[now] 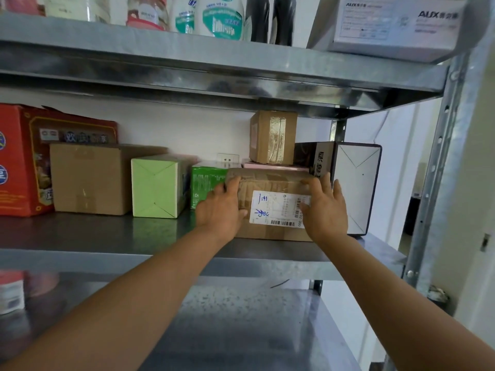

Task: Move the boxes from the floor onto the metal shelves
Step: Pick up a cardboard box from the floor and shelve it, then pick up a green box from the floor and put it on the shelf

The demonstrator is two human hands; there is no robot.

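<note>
A taped brown cardboard box (270,231) with a white shipping label sits on the middle metal shelf (112,236), close to its front edge. My left hand (221,207) lies against the box's left front corner with straight fingers reaching up to its top edge. My right hand (325,207) lies flat against the box's right front side, fingers straight and pointing up. Both forearms reach in from below. The box's lower corners are hidden behind my hands.
On the same shelf stand a red carton (24,162), a plain brown box (88,178), a light green box (156,187), a dark green box (207,183), a small taped box (273,136) on a pink box, and a black-and-white box (356,186). Bottles and an AUX box (393,25) fill the upper shelf.
</note>
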